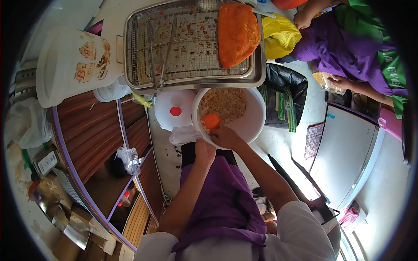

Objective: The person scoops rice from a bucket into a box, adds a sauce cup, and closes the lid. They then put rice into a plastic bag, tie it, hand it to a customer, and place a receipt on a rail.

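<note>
Purple apron [217,195] lies lower centre; mid-frame, a bright orange scoop [211,121] meets pale crumbly food [226,102]. Right hand [227,137] pinches the scoop; left hand [204,151] grips a plastic bag [184,135].

You wore a purple apron [217,200] over a white shirt [222,251]. Its short sleeves [302,230] left your forearms [189,195] bare; dark cloth [188,154] showed beyond the apron.
</note>
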The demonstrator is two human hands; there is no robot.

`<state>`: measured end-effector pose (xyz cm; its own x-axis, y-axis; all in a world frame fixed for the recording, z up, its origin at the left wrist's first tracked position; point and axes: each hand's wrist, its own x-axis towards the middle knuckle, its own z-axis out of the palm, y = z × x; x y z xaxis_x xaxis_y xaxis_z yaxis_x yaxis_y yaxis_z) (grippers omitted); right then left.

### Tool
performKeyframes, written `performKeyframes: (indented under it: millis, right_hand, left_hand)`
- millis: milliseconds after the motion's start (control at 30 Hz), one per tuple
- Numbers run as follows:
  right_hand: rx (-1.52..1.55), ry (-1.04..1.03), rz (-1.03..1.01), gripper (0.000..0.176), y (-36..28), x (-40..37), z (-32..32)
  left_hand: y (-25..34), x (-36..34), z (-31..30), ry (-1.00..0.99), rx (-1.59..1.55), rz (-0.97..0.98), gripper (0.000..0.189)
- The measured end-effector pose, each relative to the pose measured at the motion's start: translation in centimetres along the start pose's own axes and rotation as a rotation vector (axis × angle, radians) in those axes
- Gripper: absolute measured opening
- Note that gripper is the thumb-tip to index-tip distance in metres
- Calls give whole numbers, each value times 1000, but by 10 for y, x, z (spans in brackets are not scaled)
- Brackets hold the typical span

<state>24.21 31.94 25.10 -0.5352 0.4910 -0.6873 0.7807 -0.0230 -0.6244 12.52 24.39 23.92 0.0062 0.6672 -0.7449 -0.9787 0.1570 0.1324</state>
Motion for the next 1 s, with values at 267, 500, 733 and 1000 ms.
performKeyframes:
  millis: [267,500,733,1000]
  right_hand:
    - [-16,-20,7,34,1,14,3]
    - [698,70,159,34,5,-16,-41]
    - [707,138,175,21,22,-8,-45]
    - [270,157,-143,27,40,42,-27]
  left_hand:
    - [2,-1,17,-26,84,60,44]
    - [11,-5,15,166,105,38,44]
    - [50,-34,-6,344,619,283,61]
    - [48,-19,20,79,463,25,46]
